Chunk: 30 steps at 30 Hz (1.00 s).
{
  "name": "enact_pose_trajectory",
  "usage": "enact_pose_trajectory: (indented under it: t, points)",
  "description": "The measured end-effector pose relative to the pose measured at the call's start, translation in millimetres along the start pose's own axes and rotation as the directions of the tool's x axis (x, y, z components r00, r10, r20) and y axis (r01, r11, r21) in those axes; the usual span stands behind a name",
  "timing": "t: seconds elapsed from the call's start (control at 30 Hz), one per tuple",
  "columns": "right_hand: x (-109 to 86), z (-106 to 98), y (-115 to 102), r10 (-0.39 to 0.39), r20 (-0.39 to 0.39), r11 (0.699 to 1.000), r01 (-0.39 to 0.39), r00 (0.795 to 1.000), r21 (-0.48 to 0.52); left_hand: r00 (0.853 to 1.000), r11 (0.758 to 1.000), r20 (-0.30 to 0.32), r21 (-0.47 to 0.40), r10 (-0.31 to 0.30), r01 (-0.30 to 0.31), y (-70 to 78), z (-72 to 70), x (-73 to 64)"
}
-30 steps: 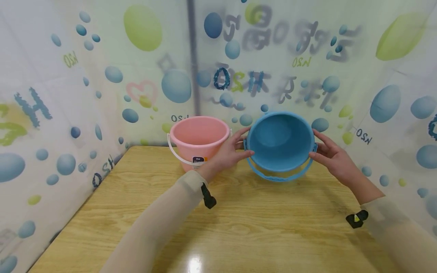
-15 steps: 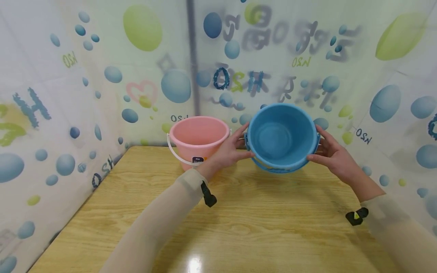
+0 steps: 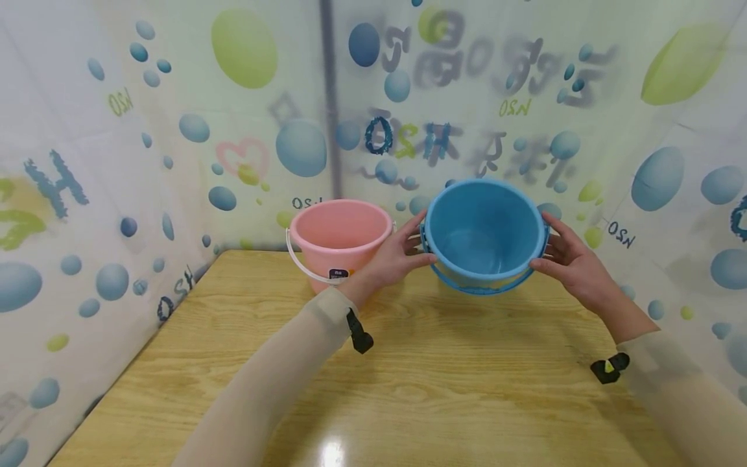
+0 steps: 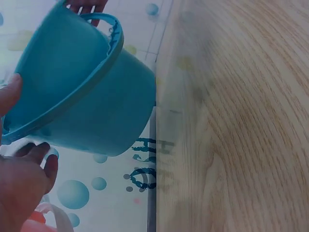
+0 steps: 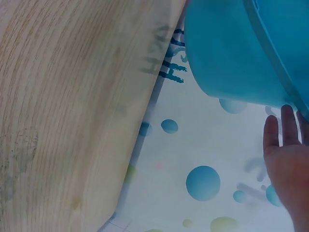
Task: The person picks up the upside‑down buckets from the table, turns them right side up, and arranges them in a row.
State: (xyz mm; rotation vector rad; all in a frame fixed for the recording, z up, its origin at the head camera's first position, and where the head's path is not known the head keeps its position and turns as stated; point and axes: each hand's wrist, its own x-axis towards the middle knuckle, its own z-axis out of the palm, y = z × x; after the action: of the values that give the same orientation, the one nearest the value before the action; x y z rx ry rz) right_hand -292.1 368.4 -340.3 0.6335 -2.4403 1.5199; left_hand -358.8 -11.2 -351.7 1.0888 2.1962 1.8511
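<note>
A blue plastic bucket [image 3: 484, 224] is held up above the back of the table, its mouth tilted toward me. My left hand [image 3: 397, 256] grips its left rim, thumb at the front edge and fingers behind. On the other side my right hand [image 3: 574, 272] holds the right rim in the same way. The bucket's blue handle [image 3: 484, 291] hangs down around the front under the rim. In the left wrist view, the blue wall [image 4: 120, 104] slants over the table's edge. Beside my left hand stands a pink bucket [image 3: 327, 257], partly covered by that hand and forearm.
The wooden table [image 3: 420, 389] stretches toward me beneath both arms. A white handle [image 3: 296, 258] hangs across the pink bucket's front, near a dark label [image 3: 338, 274]. Printed curtains [image 3: 268, 188] with bubbles and lettering enclose the table's back and sides.
The blue bucket has tipped further up over the last second, and its handle has swung in close beneath the rim. Both hands keep their hold; the pink bucket has stayed put.
</note>
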Motion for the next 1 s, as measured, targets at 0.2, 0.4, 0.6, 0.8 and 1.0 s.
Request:
enact_pose_trajectory:
  t: [0.2,0.4,0.6,0.8,1.0]
  points:
    - [0.3,1.7,4.3,0.036,-0.012,0.999,-0.036,0.999,0.006,0.997,0.993,-0.001,-0.097,-0.073,0.073,-3.0,3.2,2.7]
    - [3.4,2.8,12.2,0.082,-0.01,0.996,-0.082,0.997,-0.019,0.997,0.995,-0.025,-0.068,-0.075,0.073,-10.6,7.4,4.0]
    - [5.7,4.7,22.1,0.088,-0.013,0.996,-0.087,0.996,0.006,0.993,0.988,-0.036,-0.111,-0.115,0.11,-17.7,11.4,4.9]
    - [7.1,9.6,27.8,0.131,0.023,0.991,-0.131,0.991,-0.006,0.98,0.979,-0.086,-0.11,-0.179,0.169,-27.0,13.6,6.8]
    - [10.0,12.9,33.6,0.169,0.048,0.985,-0.17,0.984,0.006,0.966,0.971,-0.128,-0.12,-0.222,0.208,-30.9,16.5,8.4]
